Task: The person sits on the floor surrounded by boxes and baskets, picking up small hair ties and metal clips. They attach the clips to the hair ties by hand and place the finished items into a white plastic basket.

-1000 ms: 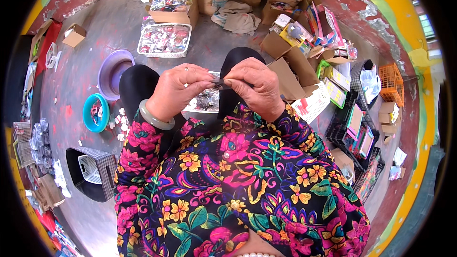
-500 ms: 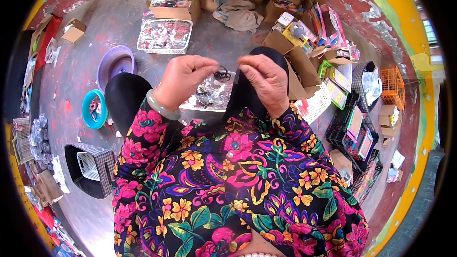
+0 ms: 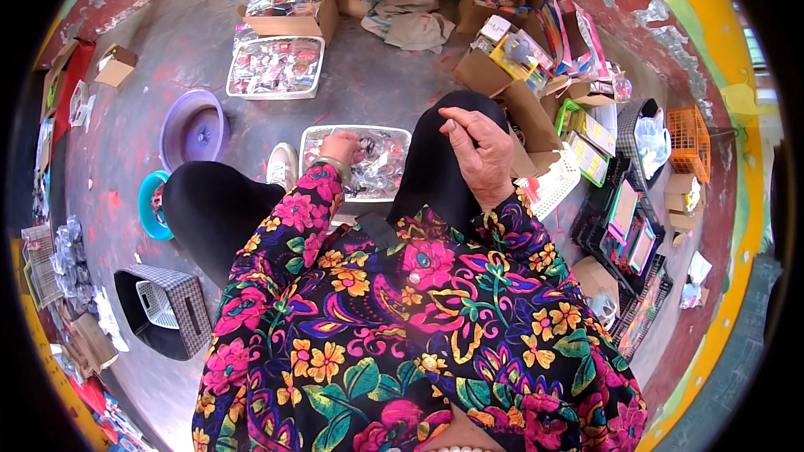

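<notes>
Head view, centre of the frame: the left hand (image 3: pixel 342 148) reaches down into a white tray (image 3: pixel 311 136) of small clear-wrapped items (image 3: pixel 381 169) lying on the floor between the person's knees. Its fingers are curled into the contents, but whether the grip has closed on one item cannot be told; the fingertips are hidden among the wrappers. A bangle (image 3: pixel 332 166) sits at that wrist.

The right hand (image 3: pixel 479 151) is raised just right of the tray, above the right knee, clear of the contents. Thumb and forefinger are pinched together; whether the grip encloses anything cannot be told.

Both sleeves are of a dark floral fabric. The legs, in black trousers, flank the tray, and a pale shoe (image 3: pixel 282 166) touches its left edge.

Further out, upper centre-left: a second white tray (image 3: pixel 275 67) of mixed small goods, with an open cardboard box (image 3: pixel 291 7) of similar goods just behind it. A purple bowl (image 3: pixel 194 128) stands at left, a teal bowl (image 3: pixel 153 203) below it. A dark checked basket (image 3: pixel 161 311) lies at lower left.

Right side: cardboard boxes and packaged goods are crowded together, a white perforated basket (image 3: pixel 548 191) near the right knee, an orange crate (image 3: pixel 688 132) at far right. A crumpled beige cloth (image 3: pixel 412 23) lies at upper centre.
</notes>
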Demonstrator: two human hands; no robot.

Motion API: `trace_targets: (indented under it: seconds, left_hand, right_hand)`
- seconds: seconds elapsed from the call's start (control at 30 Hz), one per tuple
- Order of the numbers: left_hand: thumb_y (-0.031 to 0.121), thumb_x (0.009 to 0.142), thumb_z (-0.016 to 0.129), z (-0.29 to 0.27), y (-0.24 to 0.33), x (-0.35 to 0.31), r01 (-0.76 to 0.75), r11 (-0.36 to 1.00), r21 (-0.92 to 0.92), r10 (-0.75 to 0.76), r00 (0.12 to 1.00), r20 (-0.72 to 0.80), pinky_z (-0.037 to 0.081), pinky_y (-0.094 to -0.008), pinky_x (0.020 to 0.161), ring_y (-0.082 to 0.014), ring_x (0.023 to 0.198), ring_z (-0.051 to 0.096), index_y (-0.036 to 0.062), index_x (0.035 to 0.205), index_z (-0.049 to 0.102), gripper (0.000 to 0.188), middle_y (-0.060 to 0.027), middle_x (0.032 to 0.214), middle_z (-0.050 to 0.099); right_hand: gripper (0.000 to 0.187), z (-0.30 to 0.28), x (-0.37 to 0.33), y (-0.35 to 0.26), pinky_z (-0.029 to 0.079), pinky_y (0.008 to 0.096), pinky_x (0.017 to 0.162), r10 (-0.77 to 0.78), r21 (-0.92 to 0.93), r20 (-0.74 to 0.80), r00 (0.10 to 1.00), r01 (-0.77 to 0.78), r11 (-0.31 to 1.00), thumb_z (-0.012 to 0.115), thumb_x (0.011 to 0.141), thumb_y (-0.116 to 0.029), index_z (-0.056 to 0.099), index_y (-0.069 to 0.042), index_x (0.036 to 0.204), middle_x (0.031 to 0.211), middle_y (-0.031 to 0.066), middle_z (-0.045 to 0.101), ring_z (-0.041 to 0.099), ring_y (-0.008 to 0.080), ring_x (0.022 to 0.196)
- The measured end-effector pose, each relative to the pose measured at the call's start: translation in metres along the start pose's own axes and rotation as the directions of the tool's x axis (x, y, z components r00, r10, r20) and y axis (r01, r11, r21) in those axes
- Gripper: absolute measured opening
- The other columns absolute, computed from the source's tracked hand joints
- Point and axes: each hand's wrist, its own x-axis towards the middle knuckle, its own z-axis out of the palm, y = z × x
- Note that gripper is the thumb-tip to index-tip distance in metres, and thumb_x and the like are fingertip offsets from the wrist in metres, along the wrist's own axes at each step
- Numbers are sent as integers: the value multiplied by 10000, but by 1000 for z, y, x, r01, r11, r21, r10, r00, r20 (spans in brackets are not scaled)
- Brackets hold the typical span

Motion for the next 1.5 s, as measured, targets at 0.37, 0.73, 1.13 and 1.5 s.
trace_targets:
  seconds: [0.37, 0.73, 1.13, 1.5]
  left_hand:
    - [333, 712, 635, -120, -93, 95, -373, -416, 829, -215, 926, 309, 501, -376, 763, -263, 887, 617, 116, 910, 656, 295, -76, 962, 631]
    - [183, 794, 582, -41, 20, 33, -616, 638, 462, 530, 787, 317, 499, -341, 635, -229, 737, 618, 58, 840, 630, 141, -62, 828, 646]
    - [193, 906, 499, -8, 134, -179, -460, 844, -276, 515, 838, 179, 461, -281, 794, -185, 900, 603, 30, 934, 587, 188, -98, 953, 634]
    - [172, 904, 506, -11, 73, -169, -462, 887, 15, 455, 877, 153, 474, -224, 678, -129, 773, 618, 4, 896, 608, 197, -79, 846, 648]
  right_hand:
    - [135, 10, 2, -13, 455, 281, 597, -50, -1, -4, 999, 50, 999, 586, 772, -28, 635, -14, 897, 720, 91, 614, 589, 208, 648]
    - [150, -61, -36, 13, 455, 226, 606, 114, 4, -262, 958, -117, 993, 541, 846, -69, 620, 0, 954, 736, 54, 607, 580, 116, 673]
    - [210, -216, -169, 199, 488, 384, 708, 562, -412, -529, 636, -772, 485, 554, 758, -267, 683, -127, 848, 813, 161, 630, 613, 327, 792]
    - [341, -140, -162, 250, 450, 399, 862, 790, -749, -325, 520, -652, 122, 586, 772, -230, 565, -64, 1069, 1067, 165, 569, 531, 315, 1033]
